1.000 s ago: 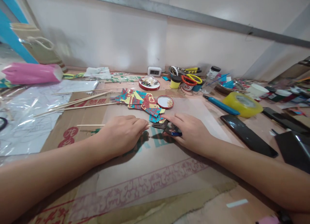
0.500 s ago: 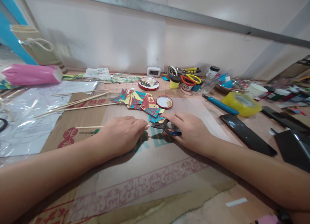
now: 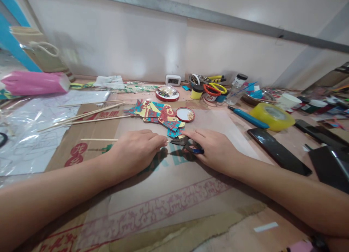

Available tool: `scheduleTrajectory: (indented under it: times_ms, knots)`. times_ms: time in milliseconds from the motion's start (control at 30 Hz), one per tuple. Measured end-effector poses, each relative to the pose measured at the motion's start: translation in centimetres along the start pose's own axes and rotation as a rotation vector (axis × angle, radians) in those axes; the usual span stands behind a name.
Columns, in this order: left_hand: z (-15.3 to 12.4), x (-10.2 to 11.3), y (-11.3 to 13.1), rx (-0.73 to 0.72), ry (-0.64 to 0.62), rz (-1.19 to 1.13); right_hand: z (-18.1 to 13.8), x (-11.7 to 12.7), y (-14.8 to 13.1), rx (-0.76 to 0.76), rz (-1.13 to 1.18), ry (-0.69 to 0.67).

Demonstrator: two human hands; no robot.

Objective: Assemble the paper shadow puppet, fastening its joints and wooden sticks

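My left hand [image 3: 137, 151] rests on the flattened cardboard [image 3: 152, 194] with its fingers pinched round a thin wooden stick [image 3: 98, 139], whose tip pokes out toward the right. My right hand [image 3: 215, 147] is closed on a small pair of black, blue-handled pliers [image 3: 188, 144]. The pliers' jaws meet the stick's tip between the two hands. Just beyond them lies a colourful paper puppet [image 3: 159, 114] in red, teal and yellow pieces.
A round tin lid with beads [image 3: 185, 114] sits behind the puppet. Loose sticks [image 3: 87, 114] lie at left on cardboard and plastic sheet. At right are a yellow tape roll [image 3: 272, 116], a blue pen [image 3: 248, 118], a black phone [image 3: 278, 152], scissors [image 3: 214, 87] and jars.
The stick has slid slightly left in my left hand. My right hand and the pliers have shifted a little toward the stick's tip.
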State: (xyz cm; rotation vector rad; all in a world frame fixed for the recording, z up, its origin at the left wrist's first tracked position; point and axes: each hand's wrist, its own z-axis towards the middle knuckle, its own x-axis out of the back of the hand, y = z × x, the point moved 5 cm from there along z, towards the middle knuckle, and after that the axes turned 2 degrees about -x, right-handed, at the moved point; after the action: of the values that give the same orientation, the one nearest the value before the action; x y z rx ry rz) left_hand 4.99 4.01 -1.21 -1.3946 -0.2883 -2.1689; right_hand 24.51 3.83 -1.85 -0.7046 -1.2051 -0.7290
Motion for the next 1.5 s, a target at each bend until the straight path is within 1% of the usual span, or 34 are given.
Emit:
scheduleTrajectory:
  times_ms: [100, 200, 267, 333, 433, 567, 733, 833, 1067, 1233, 1400, 1500]
  knots:
    - [-0.2, 0.7, 0.4, -0.091, 0.052, 0.045, 0.1, 0.4, -0.2, -0.038, 0.092, -0.095]
    - [-0.4, 1.4, 1.1, -0.200, 0.066, 0.183, 0.1, 1.1, -0.4, -0.081, 0.238, -0.207]
    - [-0.4, 1.7, 1.3, -0.217, 0.070, 0.249, 0.1, 1.4, -0.6, -0.091, 0.323, -0.273]
    - [-0.2, 1.7, 1.2, -0.183, 0.057, 0.248, 0.1, 1.6, -0.6, -0.099, 0.355, -0.288]
    - [0.1, 1.5, 0.9, -0.125, 0.046, 0.163, 0.2, 1.4, -0.3, -0.099, 0.296, -0.193]
    - [0.3, 1.4, 0.4, -0.057, 0.079, 0.102, 0.2, 0.8, 0.0, -0.053, 0.167, -0.069]
    - [0.2, 1.4, 0.0, -0.011, 0.123, 0.115, 0.1, 1.0, 0.0, -0.026, 0.089, 0.018]
    - [0.1, 1.2, 0.1, -0.008, 0.109, 0.107, 0.0, 1.2, -0.2, -0.008, 0.060, 0.058]
    - [0.2, 1.1, 0.3, -0.004, 0.087, 0.048, -0.3, 1.3, -0.3, 0.010, -0.077, 0.105]
    - [0.0, 1.0, 0.2, 0.011, 0.054, 0.030, -0.3, 1.2, -0.3, 0.035, -0.103, 0.128]
    - [0.0, 0.6, -0.2, 0.071, -0.026, -0.002, -0.3, 1.1, -0.2, 0.045, -0.102, 0.133]
    - [0.2, 0.4, -0.3, 0.106, -0.036, -0.047, -0.3, 1.1, -0.3, 0.045, -0.127, 0.127]
